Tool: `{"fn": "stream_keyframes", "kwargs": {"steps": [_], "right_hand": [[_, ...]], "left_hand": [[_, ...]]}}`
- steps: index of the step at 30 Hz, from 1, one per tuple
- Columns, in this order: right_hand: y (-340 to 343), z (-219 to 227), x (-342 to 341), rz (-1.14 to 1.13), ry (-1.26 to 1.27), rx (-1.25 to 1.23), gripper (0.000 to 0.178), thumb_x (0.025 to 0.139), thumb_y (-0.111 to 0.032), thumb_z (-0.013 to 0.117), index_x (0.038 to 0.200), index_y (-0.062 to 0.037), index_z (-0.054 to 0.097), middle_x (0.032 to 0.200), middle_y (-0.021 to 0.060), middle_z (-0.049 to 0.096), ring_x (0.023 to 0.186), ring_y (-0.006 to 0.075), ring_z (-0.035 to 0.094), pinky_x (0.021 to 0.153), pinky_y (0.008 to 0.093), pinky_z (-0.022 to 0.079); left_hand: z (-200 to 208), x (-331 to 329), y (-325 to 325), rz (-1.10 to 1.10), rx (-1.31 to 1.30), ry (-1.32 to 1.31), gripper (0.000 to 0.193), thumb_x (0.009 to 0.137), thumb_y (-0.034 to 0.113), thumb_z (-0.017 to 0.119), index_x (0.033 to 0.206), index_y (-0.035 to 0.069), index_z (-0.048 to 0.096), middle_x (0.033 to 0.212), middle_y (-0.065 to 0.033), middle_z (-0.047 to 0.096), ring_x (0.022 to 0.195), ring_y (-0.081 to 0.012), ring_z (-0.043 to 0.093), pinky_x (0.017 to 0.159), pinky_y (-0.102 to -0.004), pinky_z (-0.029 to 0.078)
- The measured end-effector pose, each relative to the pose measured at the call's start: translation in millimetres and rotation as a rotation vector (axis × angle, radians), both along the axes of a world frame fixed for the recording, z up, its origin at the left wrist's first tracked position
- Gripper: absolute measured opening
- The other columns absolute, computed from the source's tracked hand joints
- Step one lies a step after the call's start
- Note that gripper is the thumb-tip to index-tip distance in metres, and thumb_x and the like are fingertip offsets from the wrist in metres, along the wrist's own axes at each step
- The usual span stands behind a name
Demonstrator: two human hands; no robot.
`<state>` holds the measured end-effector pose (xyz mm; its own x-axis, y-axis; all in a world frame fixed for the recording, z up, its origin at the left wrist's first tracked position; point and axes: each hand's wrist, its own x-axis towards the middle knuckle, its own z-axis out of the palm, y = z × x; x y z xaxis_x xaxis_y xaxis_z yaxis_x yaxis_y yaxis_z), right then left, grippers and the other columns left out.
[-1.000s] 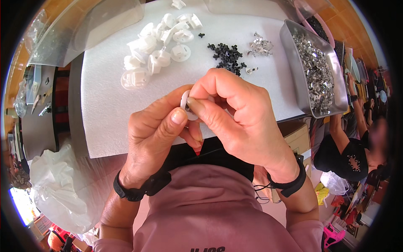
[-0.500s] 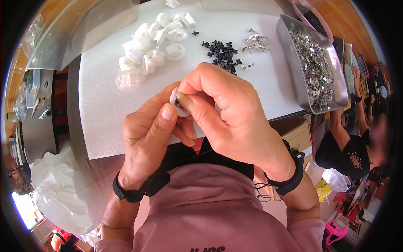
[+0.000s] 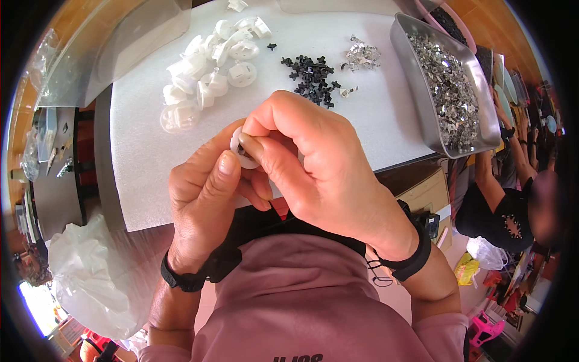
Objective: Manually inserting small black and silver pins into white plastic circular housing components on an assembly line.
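Note:
Between my hands is a small white round plastic piece (image 3: 235, 142), tilted so its rim faces up. My left hand (image 3: 202, 190) grips it from the left, thumb in front and fingers curled behind. My right hand (image 3: 319, 160) pinches at the same piece, its thumb pressed into the open side; a dark bit shows beside that thumb, too hidden to name. Beyond my hands, white plastic pieces (image 3: 242, 75) lie in a loose pile at the left. Black cross-shaped parts (image 3: 310, 75) are heaped in the middle, with small shiny metal clips (image 3: 363, 55) to their right.
A white foam sheet (image 3: 142, 166) covers the table. At the right stands a metal tray (image 3: 417, 90) full of metal clips. A clear plastic sheet (image 3: 129, 45) rises at the far left, above a white plastic bag (image 3: 90, 277). Another person (image 3: 497, 217) sits at the right.
Both hands and the white piece appear slightly farther left in view, as do the piles on the table. The grip looks the same.

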<state>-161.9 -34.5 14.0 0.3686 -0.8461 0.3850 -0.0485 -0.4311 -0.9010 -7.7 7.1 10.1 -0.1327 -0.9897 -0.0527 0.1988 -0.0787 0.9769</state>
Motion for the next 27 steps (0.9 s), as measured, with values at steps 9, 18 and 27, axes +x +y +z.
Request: {"fn": "stream_keyframes", "kwargs": {"steps": [9,18,27], "right_hand": [[-4,1,-11,-0.003,-0.252,0.445,0.023,0.095,-0.019,0.057,0.083,-0.0002,0.052,0.061,-0.0001,0.052,0.045,0.0014,0.043,0.038,0.0185,0.032],[-7,11,2,0.093,-0.122,0.643,0.044,0.091,-0.041,0.062,0.079,-0.0006,0.047,0.054,0.0046,0.054,0.042,0.0067,0.05,0.032,0.0186,0.032],[-12,12,1,0.165,-0.081,0.664,0.038,0.091,-0.032,0.063,0.08,0.0008,0.048,0.057,0.0094,0.06,0.041,0.0072,0.051,0.031,0.0199,0.033]], "left_hand": [[0,2,-5,-0.036,0.057,0.204,0.048,0.099,0.031,0.045,0.126,-0.009,0.047,0.094,-0.0164,0.062,0.074,-0.0172,0.062,0.062,-0.0281,0.055],[-7,14,-8,-0.15,0.08,0.447,0.048,0.1,0.028,0.042,0.128,-0.01,0.044,0.091,-0.019,0.062,0.074,-0.0229,0.064,0.062,-0.034,0.055],[-6,11,-4,-0.133,0.052,0.332,0.053,0.1,0.031,0.044,0.133,-0.01,0.041,0.089,-0.0158,0.061,0.073,-0.0198,0.061,0.06,-0.0313,0.054]]}}
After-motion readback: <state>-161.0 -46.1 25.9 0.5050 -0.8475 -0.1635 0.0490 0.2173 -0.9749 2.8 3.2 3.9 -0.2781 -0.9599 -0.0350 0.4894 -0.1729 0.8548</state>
